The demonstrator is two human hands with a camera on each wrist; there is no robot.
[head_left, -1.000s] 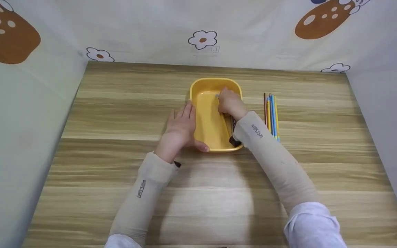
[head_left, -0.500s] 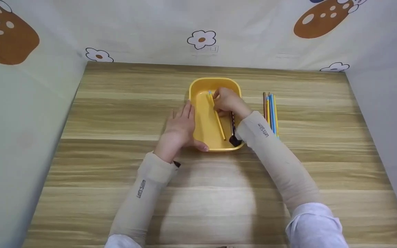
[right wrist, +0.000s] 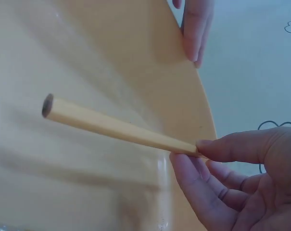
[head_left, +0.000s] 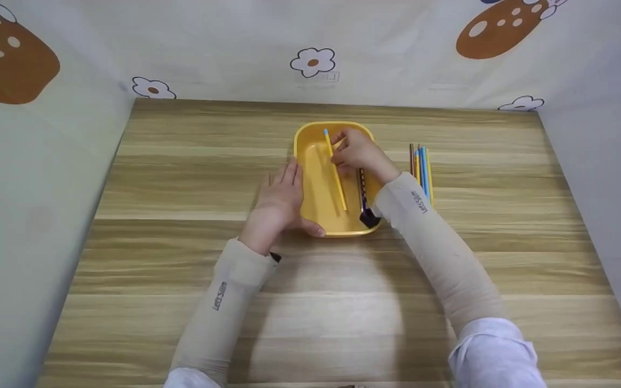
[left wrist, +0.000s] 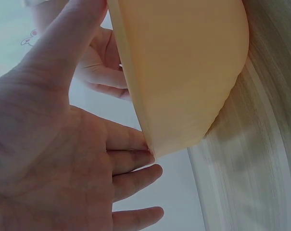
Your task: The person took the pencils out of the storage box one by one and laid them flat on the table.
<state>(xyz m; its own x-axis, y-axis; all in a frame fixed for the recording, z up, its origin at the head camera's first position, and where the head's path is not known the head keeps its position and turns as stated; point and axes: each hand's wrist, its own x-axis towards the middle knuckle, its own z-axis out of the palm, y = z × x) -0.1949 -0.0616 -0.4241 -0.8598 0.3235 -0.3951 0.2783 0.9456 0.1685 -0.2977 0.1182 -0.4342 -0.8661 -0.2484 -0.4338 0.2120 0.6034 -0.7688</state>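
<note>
A yellow rectangular box (head_left: 337, 234) stands on the wooden table. My left hand (head_left: 278, 207) rests against its left side, fingers straight and thumb at the near rim; the left wrist view shows the fingertips touching the box wall (left wrist: 183, 62). Over the box's inside, my right hand (head_left: 361, 152) pinches a yellow pencil (head_left: 338, 183) with a light blue end. In the right wrist view, thumb and fingers hold the pencil (right wrist: 121, 131) near one end, tilted above the box floor. A dark patterned stick with a black end (head_left: 368, 218) lies along the box's right side, partly hidden by the right arm.
Right of the box, several pencils (head_left: 422, 161) in brown, yellow and blue lie side by side on the table (head_left: 181, 161), partly covered by the right sleeve. Pale printed sheets (head_left: 375, 64) wall the table at the back and sides.
My right hand has raised the yellow pencil off the box floor, shifting it left and toward the far end. More of the dark stick shows. The left hand has stayed put.
</note>
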